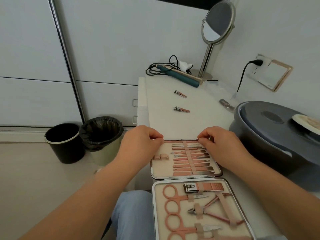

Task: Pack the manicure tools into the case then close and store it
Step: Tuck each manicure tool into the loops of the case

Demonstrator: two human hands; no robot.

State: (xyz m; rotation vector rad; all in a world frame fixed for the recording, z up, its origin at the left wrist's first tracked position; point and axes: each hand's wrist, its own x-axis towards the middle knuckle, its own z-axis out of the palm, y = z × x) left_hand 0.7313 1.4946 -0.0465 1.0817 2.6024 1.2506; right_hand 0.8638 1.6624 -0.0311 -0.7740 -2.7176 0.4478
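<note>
The manicure case [188, 178] lies open on the white table [173, 123]. Its far half holds several slim pink tools [190, 160] under an elastic strap, and its near half holds scissors, a large clipper and nippers. My left hand [140, 141] pinches the far edge of the case at its left corner. My right hand [220, 144] pinches that same edge at the right corner. Two small nail clippers lie loose on the table beyond the case, one nearer [181, 109] and one farther [180, 93].
A grey lidded tub [270, 135] stands at the right of the table. At the back are a green hair straightener [180, 75] with its cord and a round mirror [217, 23]. Two bins [83, 139] stand on the floor at the left.
</note>
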